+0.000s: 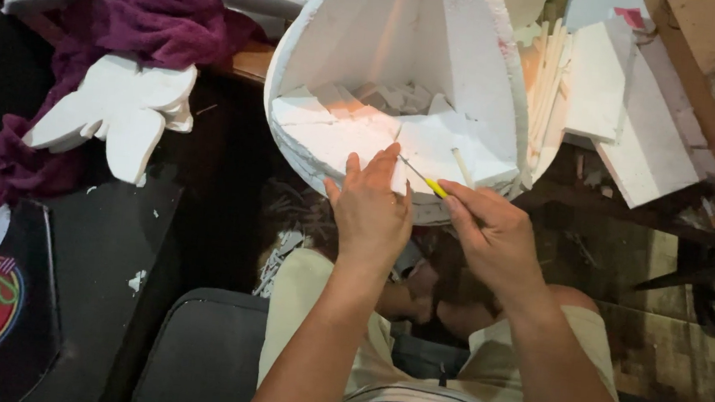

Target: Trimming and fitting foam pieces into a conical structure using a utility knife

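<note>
Tight up front: the big white foam cone shell (402, 68) walls off the way ahead, its rim touching the left hand (371, 212). Right side is jammed with stacked white foam slabs (636, 121). Left, a white foam wing cutout (118, 114) on purple cloth (159, 19); the dark gap between stays passable.
</note>
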